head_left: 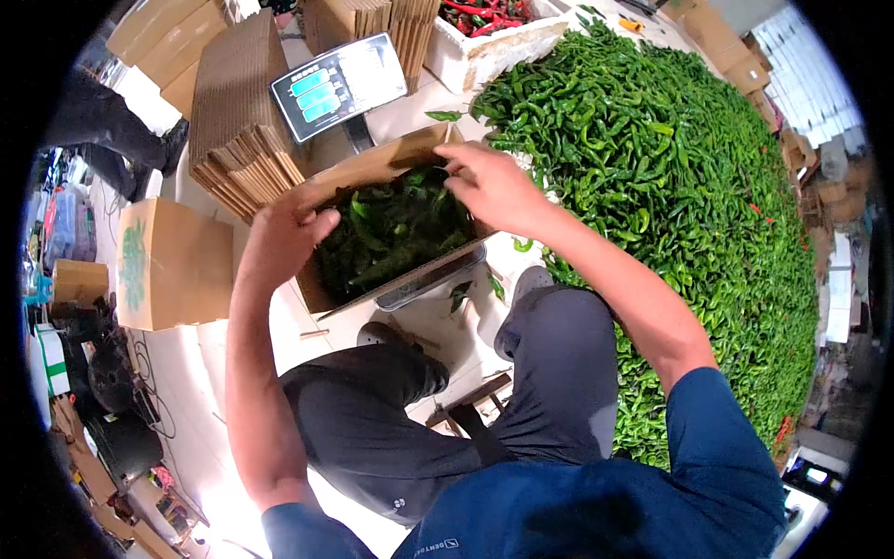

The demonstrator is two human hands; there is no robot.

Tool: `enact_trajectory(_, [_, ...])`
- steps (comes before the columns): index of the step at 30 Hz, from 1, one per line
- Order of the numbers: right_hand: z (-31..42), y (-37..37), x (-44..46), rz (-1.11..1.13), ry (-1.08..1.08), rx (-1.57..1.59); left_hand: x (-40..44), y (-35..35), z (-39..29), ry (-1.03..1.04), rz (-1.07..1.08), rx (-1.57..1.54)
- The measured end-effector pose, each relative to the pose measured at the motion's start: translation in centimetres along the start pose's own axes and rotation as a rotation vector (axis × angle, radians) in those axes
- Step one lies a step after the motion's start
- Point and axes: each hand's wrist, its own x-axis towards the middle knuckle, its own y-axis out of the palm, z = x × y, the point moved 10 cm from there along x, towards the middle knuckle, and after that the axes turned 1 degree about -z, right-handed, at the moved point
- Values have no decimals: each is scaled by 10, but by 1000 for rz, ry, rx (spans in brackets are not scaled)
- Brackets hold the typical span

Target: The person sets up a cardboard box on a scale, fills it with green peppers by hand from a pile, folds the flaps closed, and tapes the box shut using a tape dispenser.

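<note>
An open cardboard box (391,277) full of dark green chili peppers (400,224) stands in front of me, tilted in view, on a scale platform (431,279). My left hand (291,231) is closed at its left back corner, thumb over the edge and fingers partly hidden. At the right back corner, my right hand (492,184) is closed around the edge, fingertips against the cardboard. Behind the box, the scale's display (340,84) shows lit blue panels, its digits too small to read.
A large heap of green peppers (652,186) covers the floor at right. Flattened cartons (242,112) stand at back left, near a closed carton (172,265). A white foam crate (494,51) holds red peppers. Another person's dark-clothed leg (116,121) shows at left.
</note>
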Motion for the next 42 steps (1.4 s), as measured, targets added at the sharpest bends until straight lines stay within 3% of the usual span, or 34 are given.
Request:
enact_trajectory(1, [-3, -9, -2, -70, -4, 11, 2, -15, 5, 72, -139, 40])
enact_trajectory(4, [-30, -36, -24, -213, 9, 64, -9, -36, -7, 170, -277, -109])
enact_trajectory(6, [-68, -49, -57, -276, 201, 84, -16, -41, -5, 157, -295, -82])
enact_trajectory(8, [-135, -38, -105, -237, 344, -67, -17, -50, 1, 169, -304, -94])
enact_trajectory(11, [-284, 50, -214, 82, 596, -92, -25, -53, 3, 182, -321, -96])
enact_trajectory(12, [-291, 64, -250, 205, 713, -212, -27, -52, 6, 178, -309, -122])
enact_trajectory(14, [-315, 78, -309, 83, 780, -326, -29, -51, 10, 154, -288, -99])
enact_trajectory(16, [-338, 75, -370, 13, 1064, -592, -29, -48, 11, 145, -266, -70])
enact_trajectory(18, [-468, 124, -485, 83, 1320, -458, -29, -39, 8, 134, -243, -22])
enact_trajectory(20, [-498, 170, -513, 202, 1033, -738, -28, -30, 1, 138, -211, 60])
enact_trajectory(21, [-489, 176, -508, 197, 1017, -790, -24, -22, 5, 111, -148, 51])
enact_trajectory(23, [-418, 151, -476, 207, 1290, -561, -17, -5, -3, 136, -97, 135])
enact_trajectory(28, [-399, 138, -450, 257, 1290, -668, 9, 50, -18, 140, 61, 362])
enact_trajectory(29, [-395, 132, -443, 289, 1279, -633, 18, 65, -12, 217, 74, 419])
enact_trajectory(34, [-359, 123, -433, 366, 1265, -563, 28, 141, -58, 384, 327, 172])
enact_trajectory(35, [-361, 124, -434, 388, 1259, -575, 30, 156, -58, 455, 327, 189])
enact_trajectory(38, [-375, 121, -426, 336, 1213, -529, 49, 170, -46, 368, 327, 360])
enact_trajectory(40, [-370, 118, -428, 237, 1171, -526, 58, 139, -69, 501, 61, 363])
enact_trajectory(42, [-362, 116, -435, 179, 1087, -529, 60, 105, -76, 350, -9, 185])
